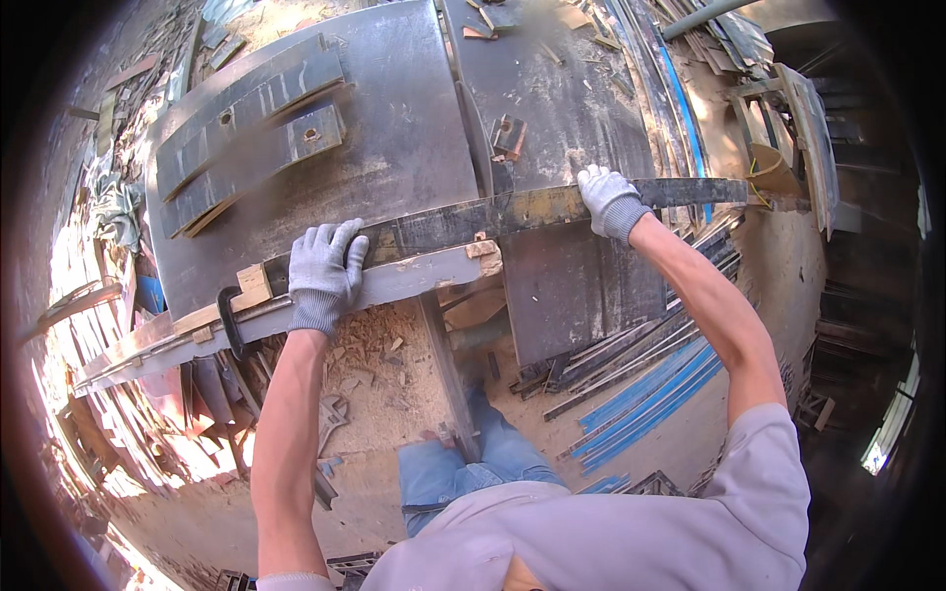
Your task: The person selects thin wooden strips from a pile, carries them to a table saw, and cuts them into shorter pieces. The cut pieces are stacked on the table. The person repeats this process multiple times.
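A long, narrow, dark plywood strip (532,210) crosses in front of me, its face worn and stained. My left hand (325,272), in a grey-white knit glove, lies over its left part, the fingers across the strip and the thumb apart. My right hand (607,198), gloved alike, grips the strip further right, and the strip's right end juts out past it. Along the near side runs a grey fence rail (421,277) with a chipped wood end block (484,257). Left of my left hand are a wood block (253,284) and a black C-clamp (229,321).
Dark work surface panels (399,96) lie beyond the strip. Plywood offcuts (251,133) are stacked on the left panel; a small holed block (510,137) sits on the right one. Below are sawdust (384,354), an adjustable wrench (332,417) and blue-edged strips (643,406).
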The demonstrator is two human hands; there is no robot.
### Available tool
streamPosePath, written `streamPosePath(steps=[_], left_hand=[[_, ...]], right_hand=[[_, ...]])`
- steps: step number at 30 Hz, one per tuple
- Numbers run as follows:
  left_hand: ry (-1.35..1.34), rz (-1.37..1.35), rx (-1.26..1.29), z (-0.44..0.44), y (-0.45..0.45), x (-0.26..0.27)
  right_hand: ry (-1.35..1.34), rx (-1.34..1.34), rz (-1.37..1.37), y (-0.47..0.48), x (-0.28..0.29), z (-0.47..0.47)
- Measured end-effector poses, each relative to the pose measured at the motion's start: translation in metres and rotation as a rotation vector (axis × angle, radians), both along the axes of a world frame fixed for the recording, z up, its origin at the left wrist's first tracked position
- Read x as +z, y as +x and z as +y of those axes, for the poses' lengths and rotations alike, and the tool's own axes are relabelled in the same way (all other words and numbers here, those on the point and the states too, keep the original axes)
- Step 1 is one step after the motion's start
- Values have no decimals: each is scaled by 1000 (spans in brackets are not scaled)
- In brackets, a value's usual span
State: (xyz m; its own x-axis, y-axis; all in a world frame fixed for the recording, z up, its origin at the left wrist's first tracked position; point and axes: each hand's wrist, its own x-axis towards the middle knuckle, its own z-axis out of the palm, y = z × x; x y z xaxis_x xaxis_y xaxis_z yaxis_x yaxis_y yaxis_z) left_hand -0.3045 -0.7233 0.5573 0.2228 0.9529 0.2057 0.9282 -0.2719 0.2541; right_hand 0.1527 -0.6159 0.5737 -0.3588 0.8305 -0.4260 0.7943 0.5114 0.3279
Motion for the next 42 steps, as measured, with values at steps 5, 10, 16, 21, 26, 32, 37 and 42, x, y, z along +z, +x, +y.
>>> streamPosePath(steps=[5, 10, 16, 21, 26, 32, 37, 42], left_hand=[[18, -6, 9, -2, 0, -1], [89, -11, 7, 0, 0, -7], [99, -3, 21, 0, -6, -13], [140, -70, 34, -4, -3, -7], [127, -78, 10, 2, 6, -5], [-8, -74, 63, -7, -7, 12], [-202, -16, 30, 9, -7, 22], [-689, 79, -137, 64, -10, 35]], right_hand=[[-16, -16, 18, -3, 0, -1], [37, -17, 72, -2, -3, -2], [24, -42, 79, -3, -17, 5], [20, -163, 117, -22, 5, 90], [360, -450, 380, -59, 80, 271], [198, -493, 429, -61, 112, 229], [201, -469, 396, 14, 76, 145], [6, -586, 407, 36, 87, 43]])
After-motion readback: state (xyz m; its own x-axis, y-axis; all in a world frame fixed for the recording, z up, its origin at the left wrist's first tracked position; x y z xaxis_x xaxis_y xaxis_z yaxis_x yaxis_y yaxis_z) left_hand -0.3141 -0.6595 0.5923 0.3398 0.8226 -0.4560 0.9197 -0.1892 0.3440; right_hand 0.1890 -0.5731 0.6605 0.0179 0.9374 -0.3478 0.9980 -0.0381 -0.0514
